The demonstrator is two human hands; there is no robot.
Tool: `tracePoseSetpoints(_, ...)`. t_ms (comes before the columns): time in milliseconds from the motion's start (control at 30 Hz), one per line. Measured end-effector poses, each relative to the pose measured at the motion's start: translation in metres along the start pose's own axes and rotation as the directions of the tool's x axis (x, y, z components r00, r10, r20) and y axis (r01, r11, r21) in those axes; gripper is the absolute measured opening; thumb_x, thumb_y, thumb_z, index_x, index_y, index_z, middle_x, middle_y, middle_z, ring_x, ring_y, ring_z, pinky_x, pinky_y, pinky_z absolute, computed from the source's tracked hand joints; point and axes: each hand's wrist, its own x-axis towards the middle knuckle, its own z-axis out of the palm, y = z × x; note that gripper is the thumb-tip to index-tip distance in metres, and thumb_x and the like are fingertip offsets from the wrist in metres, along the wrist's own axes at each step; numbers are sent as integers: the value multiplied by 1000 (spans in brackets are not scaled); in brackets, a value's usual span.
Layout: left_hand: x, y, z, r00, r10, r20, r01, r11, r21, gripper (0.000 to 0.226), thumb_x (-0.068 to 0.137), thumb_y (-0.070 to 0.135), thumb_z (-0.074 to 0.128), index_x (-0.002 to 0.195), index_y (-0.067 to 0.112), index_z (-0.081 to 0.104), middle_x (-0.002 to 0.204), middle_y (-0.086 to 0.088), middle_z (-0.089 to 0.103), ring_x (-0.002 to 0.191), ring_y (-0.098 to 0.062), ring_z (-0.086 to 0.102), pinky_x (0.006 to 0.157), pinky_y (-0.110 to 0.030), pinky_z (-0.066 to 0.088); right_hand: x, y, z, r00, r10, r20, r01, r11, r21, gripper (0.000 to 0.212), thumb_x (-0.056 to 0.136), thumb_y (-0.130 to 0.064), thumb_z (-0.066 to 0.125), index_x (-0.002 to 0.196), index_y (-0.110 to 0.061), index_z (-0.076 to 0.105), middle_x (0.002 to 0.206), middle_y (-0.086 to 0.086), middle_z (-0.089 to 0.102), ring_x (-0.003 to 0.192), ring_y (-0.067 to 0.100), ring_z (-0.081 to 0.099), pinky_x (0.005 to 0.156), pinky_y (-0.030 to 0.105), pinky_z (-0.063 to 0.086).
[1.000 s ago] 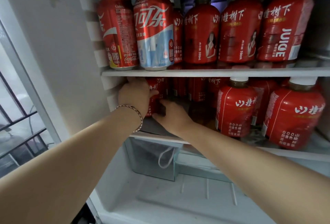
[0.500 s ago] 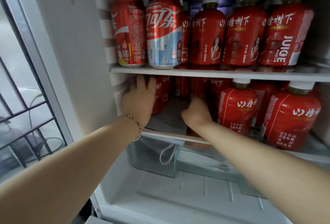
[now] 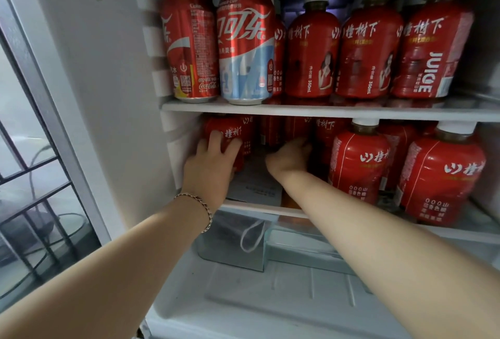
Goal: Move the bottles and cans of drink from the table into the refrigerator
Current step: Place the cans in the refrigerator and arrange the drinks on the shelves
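Inside the open refrigerator, my left hand (image 3: 209,165) lies against the front of a red juice bottle (image 3: 226,131) at the far left of the lower shelf (image 3: 251,206), its fingers spread over the label. My right hand (image 3: 288,158) reaches deeper beside it, toward red bottles at the back (image 3: 326,133); its fingertips are lost in the dark. Two more red bottles with white caps (image 3: 359,165) (image 3: 443,176) stand at the front right of this shelf. On the upper shelf (image 3: 324,112) stand two cola cans (image 3: 189,49) (image 3: 244,49) and several red bottles (image 3: 311,49).
A flat white booklet (image 3: 257,185) lies on the lower shelf between my hands. Below is a clear drawer (image 3: 230,253) with a white loop (image 3: 251,238) hanging over it, then the white fridge floor (image 3: 270,298). A barred window (image 3: 27,176) is at the left.
Both hands have moved further into the lower shelf. The left hand let go of its grip and now lies on the bottle, which stands further back. The right hand shifted right and deeper.
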Motion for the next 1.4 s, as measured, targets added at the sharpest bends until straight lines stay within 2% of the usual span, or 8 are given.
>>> tracePoseSetpoints(133, -1, -2, 3, 998, 5, -61, -6, 1000, -10, 63, 41, 13, 90, 99, 12, 66, 92, -20, 58, 65, -37, 59, 38, -29, 44, 8, -5, 6, 997, 71, -10, -71, 997, 40, 111, 81, -28, 70, 149, -9, -15, 157, 15, 2, 144, 31, 13, 117, 43, 19)
tracePoseSetpoints(433, 0, -3, 9, 993, 12, -119, -12, 1000, -2, 61, 44, 11, 89, 100, 11, 66, 93, -20, 58, 67, -38, 58, 38, -31, 45, 16, -20, 1, 967, 251, -55, -241, 960, 140, 95, 82, -29, 68, 150, -9, 5, 154, 11, 5, 141, 30, 16, 115, 42, 20)
tracePoseSetpoints(567, 0, -4, 9, 992, 14, -124, -15, 1000, -8, 59, 45, 10, 88, 100, 11, 66, 93, -21, 58, 68, -38, 59, 38, -31, 45, 7, -16, 1, 976, 196, -99, -187, 978, 87, 88, 83, -26, 66, 149, -11, 11, 153, 11, 8, 139, 31, 17, 113, 42, 21)
tracePoseSetpoints(667, 0, -3, 9, 991, 20, -131, -21, 1000, -6, 58, 45, 10, 88, 99, 11, 66, 92, -21, 57, 67, -38, 59, 37, -30, 44, -7, -9, 6, 997, 34, -69, -41, 994, -100, 79, 84, -24, 64, 148, -10, 19, 153, 11, 8, 139, 31, 16, 113, 40, 22)
tracePoseSetpoints(733, 1, -4, 9, 990, 24, -136, -24, 1000, 6, 59, 44, 10, 88, 99, 11, 66, 91, -20, 57, 67, -38, 59, 37, -29, 43, -11, -7, 9, 998, -34, -52, 28, 993, -112, 79, 85, -18, 62, 149, -8, 16, 156, 12, 4, 142, 30, 13, 116, 37, 18)
tracePoseSetpoints(867, 0, -4, 9, 989, 28, -144, -27, 1000, 12, 59, 43, 13, 89, 98, 12, 67, 92, -19, 58, 67, -37, 59, 38, -28, 44, 4, -10, 3, 986, 132, -104, -120, 986, 117, 87, 89, -17, 60, 150, -5, -1, 155, 16, 11, 142, 30, 19, 115, 38, 21)
tracePoseSetpoints(1200, 1, -5, 9, 990, 14, -140, -15, 1000, -1, 58, 44, 14, 89, 97, 13, 68, 92, -17, 60, 66, -34, 59, 39, -27, 43, 6, -10, 0, 985, 150, -79, -146, 988, 57, 73, 91, -19, 56, 149, -9, 12, 154, 17, 9, 141, 32, 18, 114, 38, 18)
tracePoseSetpoints(1400, 0, -4, 9, 992, 4, -126, -3, 1000, 15, 59, 42, 12, 89, 97, 14, 69, 91, -16, 60, 66, -33, 59, 38, -26, 43, 20, -10, -1, 984, 164, -69, -149, 972, 184, 83, 89, -16, 59, 150, -8, 3, 154, 13, 20, 139, 29, 29, 112, 35, 28)
